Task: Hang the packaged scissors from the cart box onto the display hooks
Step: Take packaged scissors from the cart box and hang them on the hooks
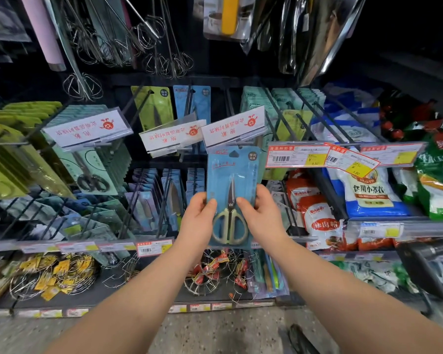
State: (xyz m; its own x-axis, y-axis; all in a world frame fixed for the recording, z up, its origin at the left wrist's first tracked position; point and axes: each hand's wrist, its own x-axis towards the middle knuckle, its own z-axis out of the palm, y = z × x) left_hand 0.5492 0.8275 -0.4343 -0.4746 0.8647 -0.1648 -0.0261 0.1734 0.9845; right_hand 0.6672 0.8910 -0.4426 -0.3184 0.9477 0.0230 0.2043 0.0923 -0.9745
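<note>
Thumbs of left hand [197, 218] and right hand [263, 215] cover scissors pack [231, 169] edges.

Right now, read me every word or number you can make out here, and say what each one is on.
"食用小苏打": white and blue bag.
"抱歉 此商品暂时缺货", upside down: white hook sign.
"商品标价签": red-edged price tag.
"1.80": tilted price tag.
Scissors package print and barcodes: too small to read.

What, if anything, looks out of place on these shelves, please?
A price label right of the blue scissors pack sits tilted, overlapping its neighbours. The pack, gripped by the left hand and right hand, looks intact.
</note>
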